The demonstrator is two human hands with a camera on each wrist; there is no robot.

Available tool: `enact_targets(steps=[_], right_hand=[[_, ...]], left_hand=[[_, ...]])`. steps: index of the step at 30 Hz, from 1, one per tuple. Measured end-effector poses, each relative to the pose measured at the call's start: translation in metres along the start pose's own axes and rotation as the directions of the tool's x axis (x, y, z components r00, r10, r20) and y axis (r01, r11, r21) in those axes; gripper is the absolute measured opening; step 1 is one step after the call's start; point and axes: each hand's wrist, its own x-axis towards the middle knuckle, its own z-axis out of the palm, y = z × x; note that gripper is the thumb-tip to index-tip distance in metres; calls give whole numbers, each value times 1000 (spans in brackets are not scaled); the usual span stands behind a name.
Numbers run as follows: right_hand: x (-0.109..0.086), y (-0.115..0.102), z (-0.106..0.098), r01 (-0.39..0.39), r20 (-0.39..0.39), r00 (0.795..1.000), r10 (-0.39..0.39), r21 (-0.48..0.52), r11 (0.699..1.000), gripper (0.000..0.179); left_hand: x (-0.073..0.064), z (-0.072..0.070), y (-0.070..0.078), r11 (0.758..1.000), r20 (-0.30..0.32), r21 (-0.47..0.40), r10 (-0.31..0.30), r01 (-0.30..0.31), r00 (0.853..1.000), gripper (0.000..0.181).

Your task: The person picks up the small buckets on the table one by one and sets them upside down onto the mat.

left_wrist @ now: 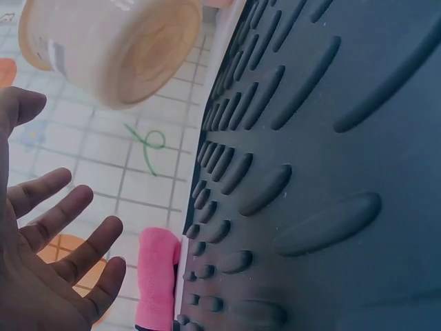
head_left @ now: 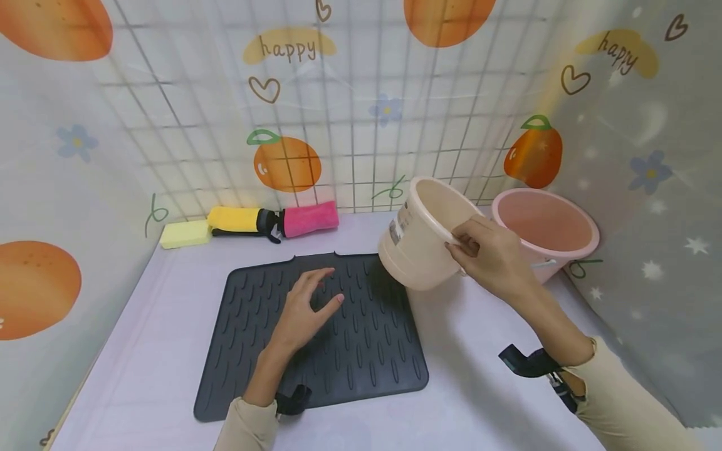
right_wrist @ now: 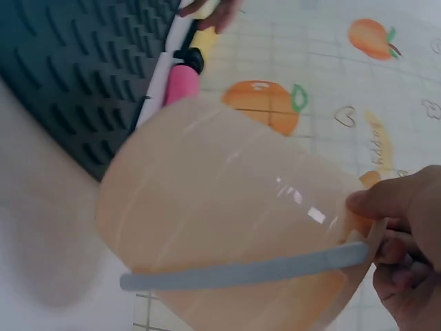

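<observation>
Right hand (head_left: 496, 258) is pinching the cream bucket (head_left: 420, 247) by its rim near the black mat (head_left: 361, 354), far-right corner — pink bucket (head_left: 553, 227) is crowding it. Left hand (head_left: 301, 313) is hovering, fingers spread — decent gap between.

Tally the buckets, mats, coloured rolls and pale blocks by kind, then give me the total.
Buckets: 2 (cream bucket, held by the right hand; pink bucket)
Mats: 1 (dark mat)
Coloured rolls: 2 (yellow roll, pink roll)
Pale blocks: 1 (pale yellow block)
Total: 6
</observation>
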Motion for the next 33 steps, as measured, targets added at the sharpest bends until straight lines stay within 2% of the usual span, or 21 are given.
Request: enact_targets(steps=[10, 16, 21, 26, 30, 33], right_hand=[[-5, 5, -3, -69, -137, 987, 88, 138, 988, 21], [-9, 3, -2, -108, -228, 959, 165, 244, 964, 18], [-12, -1, 0, -163, -276, 928, 249, 302, 939, 18], [-13, -16, -3, -210, -289, 900, 327, 370, 905, 16], [-11, -32, -10, -226, -290, 882, 372, 431, 873, 16], [-12, -35, -9, -233, -285, 874, 394, 466, 853, 16]], left_hand=[[2, 0, 3, 998, -1, -55, 11, -11, 1000, 63], [6, 1, 6, 993, -8, -114, 29, -29, 1000, 65], [14, 3, 13, 978, -23, -194, 66, -69, 998, 70], [24, 5, 21, 946, -8, -309, 99, -96, 995, 77], [34, 8, 28, 905, 18, -414, 114, -97, 993, 84], [41, 11, 32, 875, 17, -473, 124, -102, 992, 90]])
